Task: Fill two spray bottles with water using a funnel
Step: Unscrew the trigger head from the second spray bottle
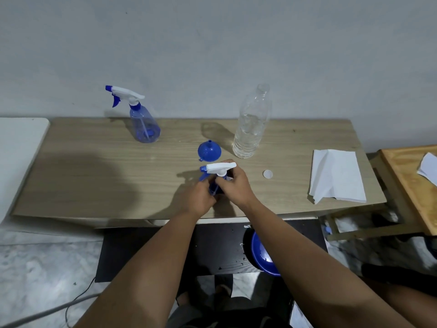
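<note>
I find the desk (94, 176) carrying an uncapped water bottle (251, 124), a far spray bottle (144, 124) standing left, and the funnel (209, 151) mouth-down just behind my hands. The near spray bottle (216, 183) stands upright at the front edge. My left hand (199, 200) grips its body; my right hand (236, 183), fingers curled, pinches the collar under the trigger head. Judgement: unscrewing or tightening, cannot tell which.

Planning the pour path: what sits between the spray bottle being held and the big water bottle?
In the head view, the blue funnel lies between the held spray bottle and the water bottle, resting wide mouth down.
</note>
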### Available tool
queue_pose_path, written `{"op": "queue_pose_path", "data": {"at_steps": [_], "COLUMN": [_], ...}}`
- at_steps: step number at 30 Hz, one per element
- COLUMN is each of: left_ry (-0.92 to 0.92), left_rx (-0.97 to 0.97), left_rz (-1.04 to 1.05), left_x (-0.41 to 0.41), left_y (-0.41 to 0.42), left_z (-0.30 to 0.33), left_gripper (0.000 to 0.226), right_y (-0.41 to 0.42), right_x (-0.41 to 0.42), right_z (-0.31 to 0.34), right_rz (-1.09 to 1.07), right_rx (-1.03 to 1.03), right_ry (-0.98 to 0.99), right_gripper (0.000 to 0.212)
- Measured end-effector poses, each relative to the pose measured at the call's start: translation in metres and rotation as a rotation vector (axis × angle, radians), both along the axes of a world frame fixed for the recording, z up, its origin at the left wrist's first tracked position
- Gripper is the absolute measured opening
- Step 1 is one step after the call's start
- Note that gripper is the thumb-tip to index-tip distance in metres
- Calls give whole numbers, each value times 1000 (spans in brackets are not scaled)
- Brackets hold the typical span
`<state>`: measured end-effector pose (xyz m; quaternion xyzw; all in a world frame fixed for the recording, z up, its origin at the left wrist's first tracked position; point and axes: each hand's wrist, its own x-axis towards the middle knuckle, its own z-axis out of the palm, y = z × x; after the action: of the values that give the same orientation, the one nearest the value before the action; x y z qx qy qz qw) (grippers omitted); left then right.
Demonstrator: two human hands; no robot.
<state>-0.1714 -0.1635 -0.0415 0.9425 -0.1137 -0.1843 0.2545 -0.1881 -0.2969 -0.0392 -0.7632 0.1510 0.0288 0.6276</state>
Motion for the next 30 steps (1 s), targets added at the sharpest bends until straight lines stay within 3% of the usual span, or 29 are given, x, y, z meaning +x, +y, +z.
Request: {"op": "queue_pose_path", "data": {"at_steps": [5, 9, 12, 19, 23, 26, 30], "left_ry": [-21, -46, -26, -23, -38, -50, -95], "left_rx": [14, 37, 65, 4, 39, 21, 37], "left_rz": [-16, -5, -4, 8, -14, -37, -41], "left_x": [-2, -1, 0, 4, 7, 8, 9], "left_y": [1, 1, 0, 5, 11, 16, 24], "left_z": [2, 6, 5, 7, 2, 2, 2], "left_gripper": [39, 31, 32, 53, 62, 64, 67], "right_y": [6, 7, 6, 9, -11, -35, -54], "right_x": [-2, -3, -4, 21, 46, 48, 21], "right_z": [1, 1, 2, 53, 98, 91, 37], "right_rz": [-48, -80, -82, -129, -198, -199, -150], "right_rx": [3, 19, 11, 49, 148, -28, -301], "right_ry": [1, -8, -30, -268, -367, -243, -12], "right_gripper": [25, 33, 23, 11, 28, 30, 11]}}
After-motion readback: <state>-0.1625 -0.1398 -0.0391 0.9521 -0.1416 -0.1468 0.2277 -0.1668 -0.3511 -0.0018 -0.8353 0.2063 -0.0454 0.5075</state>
